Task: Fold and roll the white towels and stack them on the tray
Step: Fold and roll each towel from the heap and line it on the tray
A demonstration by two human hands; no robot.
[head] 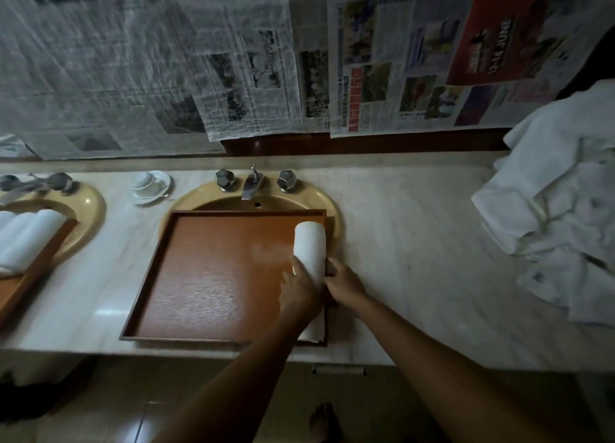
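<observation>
A brown wooden tray [206, 276] lies across the middle sink. Along its right side lies a rolled white towel [310, 243], pointing away from me. My left hand [299, 288] holds the near end of the roll from the left, and my right hand [344, 284] holds it from the right, fingers curled against it. A second white towel [314, 327] shows under my left wrist at the tray's near right corner, mostly hidden. A heap of loose white towels [562, 206] sits on the counter at the far right.
The tap [251, 184] and two knobs stand behind the tray. A cup on a saucer [149, 183] sits left of the sink. At the far left a second tray [30, 276] with rolled towels [26, 236] rests over another sink. Newspaper [233, 60] covers the wall.
</observation>
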